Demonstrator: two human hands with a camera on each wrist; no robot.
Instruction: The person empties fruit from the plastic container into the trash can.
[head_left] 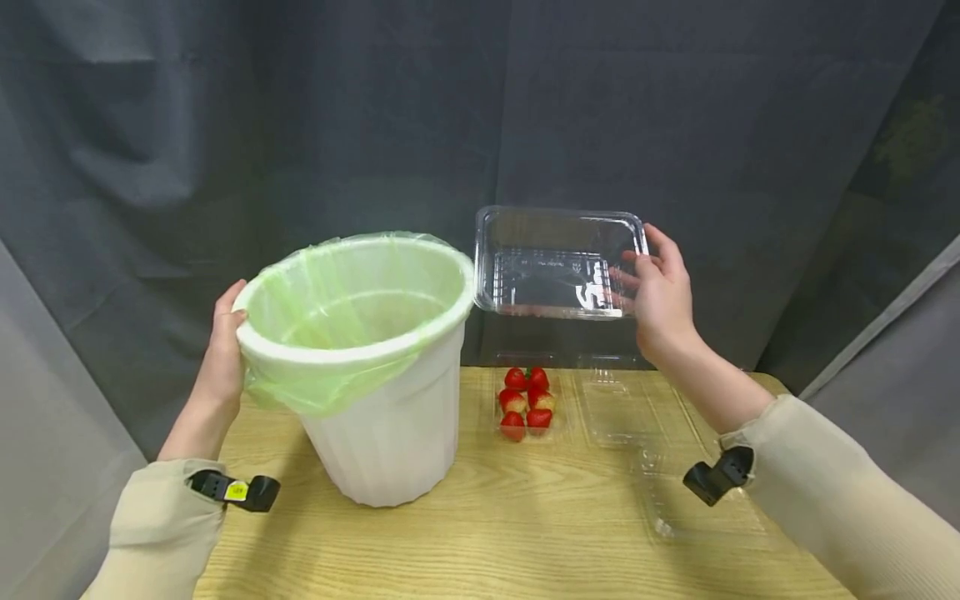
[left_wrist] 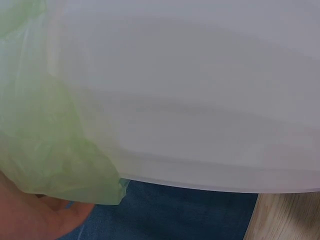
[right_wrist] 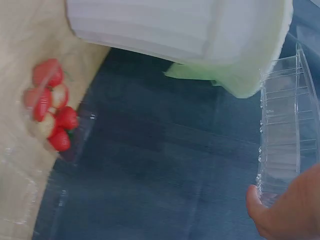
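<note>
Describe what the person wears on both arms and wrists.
Both arms wear loose beige long sleeves, left sleeve and right sleeve. Each wrist carries a small black camera mount: the left mount bears a yellow sticker, the right mount is plain black. Both hands are bare.

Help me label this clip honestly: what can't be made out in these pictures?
- Left hand grip: head view, fingers hidden behind the white bin rim; left wrist view shows only a palm edge.
- Bin's inside bottom: hidden by the green liner.
- Right hand: right wrist view cuts it off at the frame edge.
- Strawberries: their count, small and blurred.
- Print on the clear tray: too small.
</note>
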